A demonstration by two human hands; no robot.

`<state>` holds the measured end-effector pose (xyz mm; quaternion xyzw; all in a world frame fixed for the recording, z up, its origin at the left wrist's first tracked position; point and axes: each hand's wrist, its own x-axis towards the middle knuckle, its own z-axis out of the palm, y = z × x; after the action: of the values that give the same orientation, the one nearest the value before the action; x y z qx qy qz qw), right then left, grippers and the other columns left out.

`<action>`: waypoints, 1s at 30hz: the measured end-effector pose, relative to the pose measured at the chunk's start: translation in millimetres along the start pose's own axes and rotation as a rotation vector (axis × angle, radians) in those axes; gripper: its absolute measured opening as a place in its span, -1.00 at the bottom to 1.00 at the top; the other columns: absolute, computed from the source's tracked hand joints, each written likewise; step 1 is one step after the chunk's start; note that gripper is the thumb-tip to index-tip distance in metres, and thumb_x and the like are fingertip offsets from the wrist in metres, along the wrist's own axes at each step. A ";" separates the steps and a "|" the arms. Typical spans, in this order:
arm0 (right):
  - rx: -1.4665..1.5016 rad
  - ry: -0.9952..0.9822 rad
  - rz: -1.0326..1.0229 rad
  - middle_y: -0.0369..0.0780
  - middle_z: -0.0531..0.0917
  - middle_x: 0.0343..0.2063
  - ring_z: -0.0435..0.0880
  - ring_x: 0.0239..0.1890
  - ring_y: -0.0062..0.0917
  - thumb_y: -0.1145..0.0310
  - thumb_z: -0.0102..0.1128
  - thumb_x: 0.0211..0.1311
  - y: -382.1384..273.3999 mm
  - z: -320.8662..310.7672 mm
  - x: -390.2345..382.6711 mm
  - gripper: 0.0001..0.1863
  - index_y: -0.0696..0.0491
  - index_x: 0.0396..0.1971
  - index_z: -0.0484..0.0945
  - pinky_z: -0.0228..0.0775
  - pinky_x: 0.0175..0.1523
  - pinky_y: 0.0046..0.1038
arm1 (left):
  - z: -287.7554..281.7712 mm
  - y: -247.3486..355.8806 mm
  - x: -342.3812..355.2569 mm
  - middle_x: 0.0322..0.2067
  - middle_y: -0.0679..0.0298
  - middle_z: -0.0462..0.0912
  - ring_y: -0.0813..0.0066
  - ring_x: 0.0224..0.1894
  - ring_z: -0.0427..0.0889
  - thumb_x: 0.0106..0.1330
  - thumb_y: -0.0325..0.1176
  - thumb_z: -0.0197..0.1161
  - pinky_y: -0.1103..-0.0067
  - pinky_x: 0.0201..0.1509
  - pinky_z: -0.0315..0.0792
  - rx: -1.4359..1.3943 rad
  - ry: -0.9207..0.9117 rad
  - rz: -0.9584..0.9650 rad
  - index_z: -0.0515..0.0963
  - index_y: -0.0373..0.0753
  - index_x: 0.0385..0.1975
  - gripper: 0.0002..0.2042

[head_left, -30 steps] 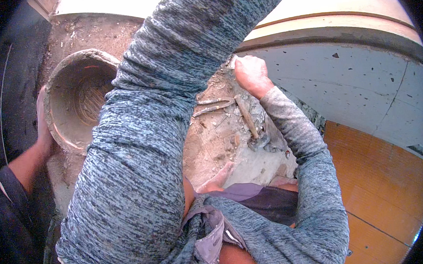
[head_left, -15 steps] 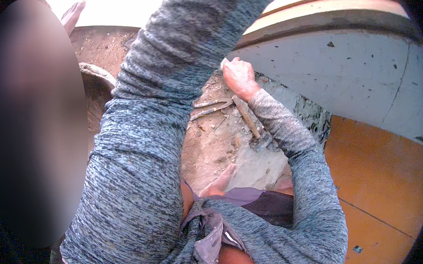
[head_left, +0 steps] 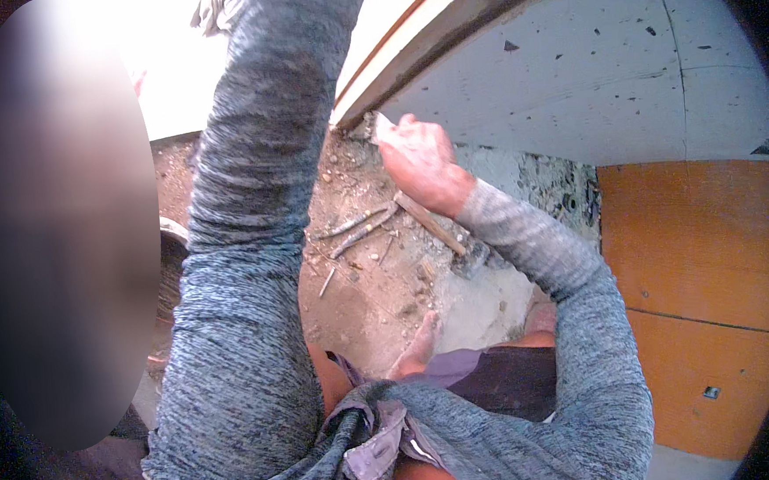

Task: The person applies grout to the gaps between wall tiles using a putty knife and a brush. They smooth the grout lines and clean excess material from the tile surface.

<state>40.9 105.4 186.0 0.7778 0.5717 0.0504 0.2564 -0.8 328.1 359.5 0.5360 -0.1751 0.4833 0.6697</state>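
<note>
My left arm in its mottled grey-blue sleeve (head_left: 256, 160) reaches off the top edge, so that hand is out of sight. My right hand (head_left: 419, 159) is closed around something small and pale that I cannot make out, against the foot of the door frame (head_left: 366, 78) where it meets the grey wall. Just below that hand, a wooden-handled hammer (head_left: 427, 220) lies on the dusty, rubble-strewn floor (head_left: 362, 303), with long metal pincers (head_left: 358, 233) beside it.
A blurred area covers the left, where a person is partly visible. A mortar-crusted pan (head_left: 173, 240) shows behind my left arm. The grey wall (head_left: 568, 70) fills the upper right, above orange tiling (head_left: 684, 248). A crumpled grey cloth (head_left: 212, 8) lies at the top. My bare feet (head_left: 421, 334) rest below.
The view has turned, slanting the frame and wall more steeply. My left arm now points straighter up. The co-worker's hand has left the pan's side, and the pan is mostly hidden.
</note>
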 end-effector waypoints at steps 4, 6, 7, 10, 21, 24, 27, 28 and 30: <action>0.040 0.021 0.069 -0.03 0.66 -0.36 0.76 -0.40 -0.21 0.41 0.18 0.14 17.3 -24.3 -30.3 -0.73 0.11 -0.14 0.59 0.61 -0.39 -0.25 | -2.0 -9.7 -14.3 -0.06 0.23 0.68 0.44 -0.01 0.62 0.45 -0.18 0.15 0.46 0.09 0.48 -0.084 0.013 -0.035 0.64 -0.21 0.05 -0.67; 0.134 0.040 0.106 -0.05 0.66 -0.35 0.74 -0.39 -0.15 0.38 0.19 0.16 25.6 -41.2 -44.8 -0.70 0.06 -0.08 0.59 0.61 -0.33 -0.18 | -5.7 -16.0 -18.5 -0.06 0.22 0.68 0.43 -0.01 0.61 0.43 -0.14 0.18 0.45 0.11 0.47 -0.043 0.017 -0.027 0.64 -0.21 0.04 -0.65; 0.200 0.080 0.104 -0.06 0.65 -0.34 0.73 -0.37 -0.13 0.36 0.20 0.16 29.6 -46.1 -51.1 -0.68 0.04 -0.06 0.59 0.60 -0.30 -0.16 | -9.5 -17.6 -18.0 -0.06 0.22 0.68 0.42 -0.01 0.62 0.41 -0.11 0.20 0.44 0.10 0.47 -0.004 0.021 -0.013 0.65 -0.22 0.03 -0.63; 0.346 0.116 0.174 -0.10 0.66 -0.30 0.70 -0.29 -0.12 0.29 0.24 0.18 35.8 -51.1 -82.6 -0.60 0.01 0.04 0.58 0.58 -0.16 -0.15 | -1.0 -17.6 -17.7 -0.08 0.21 0.68 0.41 -0.02 0.62 0.38 -0.09 0.24 0.44 0.10 0.47 0.020 -0.029 -0.124 0.65 -0.25 0.01 -0.61; 0.830 0.340 0.267 -0.05 0.73 -0.10 0.72 -0.06 -0.12 0.24 0.30 0.19 86.0 -109.7 -159.5 -0.56 0.04 0.07 0.60 0.54 0.05 -0.25 | 27.1 4.2 1.1 -0.16 -0.02 0.73 0.23 -0.08 0.72 0.28 -0.14 0.37 0.40 0.08 0.57 0.538 0.068 -0.049 0.65 -0.41 -0.02 -0.56; 0.948 0.337 0.368 -0.04 0.73 -0.09 0.74 -0.04 -0.19 0.25 0.32 0.18 85.0 -115.6 -181.7 -0.54 0.04 0.09 0.61 0.53 0.09 -0.31 | 32.0 -0.2 -3.2 -0.03 -0.18 0.65 0.06 0.07 0.65 0.25 -0.08 0.39 0.26 0.19 0.52 0.634 0.084 0.000 0.54 -0.48 0.10 -0.41; 0.959 0.412 0.409 -0.03 0.74 -0.10 0.75 -0.04 -0.22 0.28 0.32 0.16 83.2 -107.4 -196.2 -0.54 0.04 0.09 0.61 0.52 0.09 -0.33 | 39.2 -8.1 -8.6 0.02 -0.15 0.61 0.07 0.15 0.58 0.22 -0.05 0.42 0.24 0.26 0.46 0.744 0.098 -0.025 0.52 -0.47 0.13 -0.36; 0.965 0.443 0.434 -0.02 0.74 -0.11 0.75 -0.05 -0.22 0.29 0.32 0.16 84.8 -103.1 -197.9 -0.54 0.05 0.09 0.61 0.52 0.09 -0.33 | 39.4 -9.0 -8.4 0.04 -0.12 0.59 0.06 0.19 0.54 0.19 -0.05 0.44 0.25 0.30 0.41 0.720 0.087 -0.068 0.51 -0.45 0.14 -0.34; 0.975 0.495 0.485 -0.01 0.73 -0.11 0.75 -0.06 -0.22 0.32 0.31 0.16 86.2 -93.5 -199.8 -0.54 0.05 0.10 0.60 0.53 0.08 -0.32 | 37.9 -10.7 -4.7 0.03 -0.12 0.59 0.06 0.18 0.55 0.19 -0.04 0.44 0.27 0.29 0.42 0.717 0.097 -0.067 0.51 -0.46 0.14 -0.34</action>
<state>12.4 -64.1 349.0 0.8792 0.3777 0.0191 -0.2899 16.7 292.8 363.9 0.7186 0.0552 0.5165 0.4623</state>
